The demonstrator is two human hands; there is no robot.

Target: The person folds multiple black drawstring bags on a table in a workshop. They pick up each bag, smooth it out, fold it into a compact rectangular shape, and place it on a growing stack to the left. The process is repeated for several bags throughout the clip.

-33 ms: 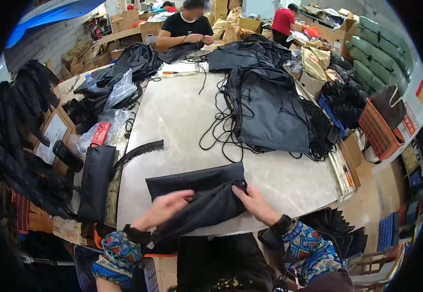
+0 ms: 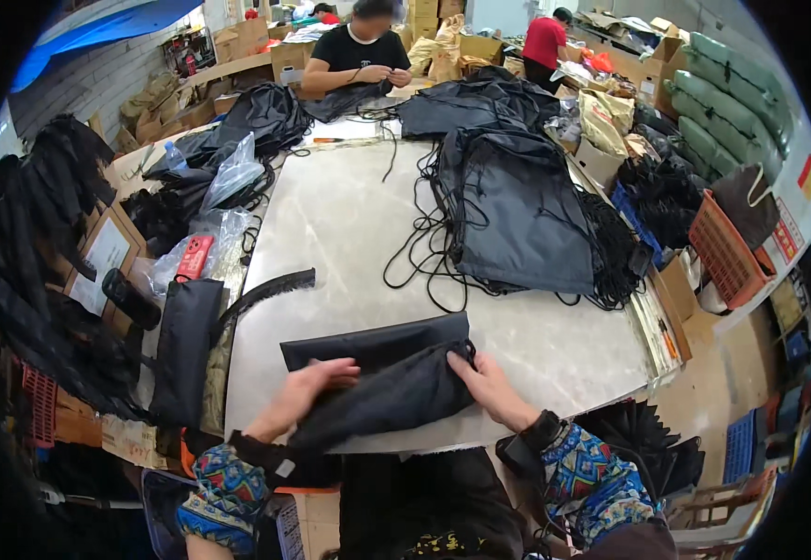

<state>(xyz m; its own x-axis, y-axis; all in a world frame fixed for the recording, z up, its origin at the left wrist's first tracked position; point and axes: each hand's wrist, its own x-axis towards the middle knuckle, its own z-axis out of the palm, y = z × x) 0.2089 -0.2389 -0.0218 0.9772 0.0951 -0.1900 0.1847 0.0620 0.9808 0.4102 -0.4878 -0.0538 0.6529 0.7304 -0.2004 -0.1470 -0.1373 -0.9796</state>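
Note:
A folded piece of black fabric [image 2: 387,403] lies at the near edge of the table, one layer turned over the other. Its right corner, where a bit of cord shows, is pinched between the thumb and fingers of my right hand [image 2: 489,387]. Over the left part of the cloth is my left hand [image 2: 307,392], fingers stretched out and slightly blurred, gripping nothing. Whether its fingertips touch the cloth I cannot tell. Farther off to the right lies a stack of black drawstring bags [image 2: 522,219] with loose cords.
A black strip [image 2: 275,283] curves over the table's left edge, beside a folded black pouch [image 2: 186,350] and a red box [image 2: 195,256]. Black fabric strips [image 2: 46,233] hang at far left. Across the table [image 2: 331,215] a person [image 2: 359,61] handles black material. An orange basket [image 2: 725,247] stands at right.
My left hand has shifted slightly left and its fingers have lifted from the fold. The turned-over layer now lies smoother. My right hand keeps its place at the corner.

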